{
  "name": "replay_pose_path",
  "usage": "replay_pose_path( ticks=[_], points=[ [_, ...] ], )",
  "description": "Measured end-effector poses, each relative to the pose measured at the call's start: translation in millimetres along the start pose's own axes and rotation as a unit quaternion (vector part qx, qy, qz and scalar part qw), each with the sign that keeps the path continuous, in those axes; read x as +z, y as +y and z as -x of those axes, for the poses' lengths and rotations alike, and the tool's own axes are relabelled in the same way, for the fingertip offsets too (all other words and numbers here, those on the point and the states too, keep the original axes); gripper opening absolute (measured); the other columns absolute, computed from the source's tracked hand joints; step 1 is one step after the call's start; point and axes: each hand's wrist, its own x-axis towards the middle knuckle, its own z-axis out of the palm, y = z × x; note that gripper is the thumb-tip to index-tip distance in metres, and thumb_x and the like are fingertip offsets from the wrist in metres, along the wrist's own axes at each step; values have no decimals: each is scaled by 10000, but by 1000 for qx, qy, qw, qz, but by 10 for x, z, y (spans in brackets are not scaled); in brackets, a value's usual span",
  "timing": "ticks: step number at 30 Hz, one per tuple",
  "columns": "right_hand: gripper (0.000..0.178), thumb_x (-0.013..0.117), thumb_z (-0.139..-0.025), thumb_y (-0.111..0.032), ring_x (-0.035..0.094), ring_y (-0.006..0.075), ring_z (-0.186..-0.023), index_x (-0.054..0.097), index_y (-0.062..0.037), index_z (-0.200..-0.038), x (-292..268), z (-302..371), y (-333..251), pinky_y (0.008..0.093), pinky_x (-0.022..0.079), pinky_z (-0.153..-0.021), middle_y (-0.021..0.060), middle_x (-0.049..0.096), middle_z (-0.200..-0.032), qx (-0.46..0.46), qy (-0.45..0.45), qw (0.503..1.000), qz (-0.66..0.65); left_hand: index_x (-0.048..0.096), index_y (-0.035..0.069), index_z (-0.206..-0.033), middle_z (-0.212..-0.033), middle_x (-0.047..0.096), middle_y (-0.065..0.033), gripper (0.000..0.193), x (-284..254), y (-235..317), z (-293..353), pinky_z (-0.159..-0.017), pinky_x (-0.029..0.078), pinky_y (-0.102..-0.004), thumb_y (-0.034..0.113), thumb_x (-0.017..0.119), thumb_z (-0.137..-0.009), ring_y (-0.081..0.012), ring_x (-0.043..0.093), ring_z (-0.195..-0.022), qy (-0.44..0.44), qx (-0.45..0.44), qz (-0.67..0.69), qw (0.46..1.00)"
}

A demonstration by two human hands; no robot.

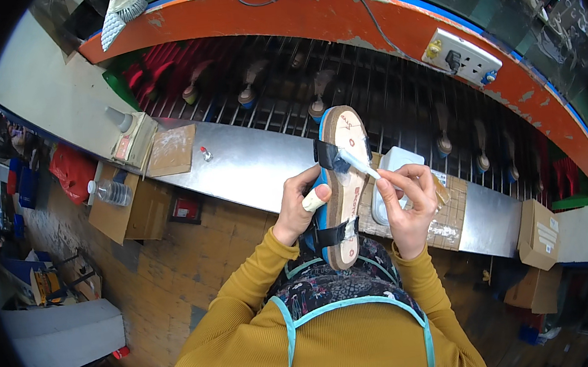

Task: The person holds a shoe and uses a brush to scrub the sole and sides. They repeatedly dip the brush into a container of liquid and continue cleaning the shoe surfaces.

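Observation:
My left hand point(301, 203) is closed round the edge of a sandal point(348, 203), with a pale wrap on the thumb. The sandal has a cork-coloured sole, a blue side edge and two black straps. My right hand point(411, 203) pinches a slim white-handled brush point(362, 165) between thumb and fingers. Its tip lies at the upper strap and footbed, beside a bluish, film-like patch; the bristles are hard to make out. Just beyond my right hand, partly hidden by it, a white plastic container point(400, 160) stands on a patterned board point(448, 221).
Beyond the metal ledge point(255, 155) runs a rack of metal bars point(269, 86) bearing several shoe-like pieces. An orange rim point(219, 21) with a socket strip point(462, 58) borders it. Cardboard boxes stand left point(132, 215) and right point(539, 235); a clear bottle point(112, 193) lies on the left one.

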Motion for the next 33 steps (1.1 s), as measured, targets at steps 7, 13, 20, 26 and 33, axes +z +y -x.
replay_pose_path(
  ticks=[7, 13, 20, 26, 33],
  points=[
    [156, 752, -809, -36, 521, 107, -751, 750, -39, -965, 77, -130, 4, 215, 437, -574, 44, 551, -891, -52, 5, 998, 29, 584, -110, -1211, -975, 685, -139, 799, -96, -22, -41, -787, 510, -291, 580, 677, -819, -142, 614, -893, 5, 10, -56, 998],
    [161, 769, -793, -43, 535, 115, -743, 754, -46, -953, 108, -280, 98, 215, 429, -570, 50, 561, -922, -115, 29, 991, 62, 580, -100, -1227, -989, 686, -129, 791, -93, -31, -77, -811, 506, -288, 572, 685, -823, -139, 611, -910, 1, 7, -28, 1000],
    [189, 800, -732, -108, 529, 116, -686, 770, -98, -918, -53, -444, 257, 290, 345, -761, 10, 592, -871, -114, -98, 989, -2, 629, -72, -1132, -986, 680, -117, 730, -103, 51, -181, -800, 511, -274, 611, 560, -886, -139, 632, -907, -31, -34, 29, 999],
    [169, 790, -765, -106, 519, 92, -661, 767, -80, -930, -15, -474, 235, 261, 351, -728, 14, 595, -865, -64, -41, 996, -51, 571, -40, -1227, -1026, 677, -125, 781, 3, 147, -245, -791, 554, -286, 664, 486, -899, -153, 674, -881, -34, -117, 114, 986],
    [164, 785, -782, -136, 504, 86, -641, 764, -77, -934, -65, -174, 207, 270, 329, -713, 13, 602, -900, 32, -48, 995, -83, 570, 3, -1232, -1047, 670, -98, 736, 153, 201, -239, -794, 546, -269, 658, 469, -912, -129, 656, -904, 8, -158, 160, 974]
  ],
)
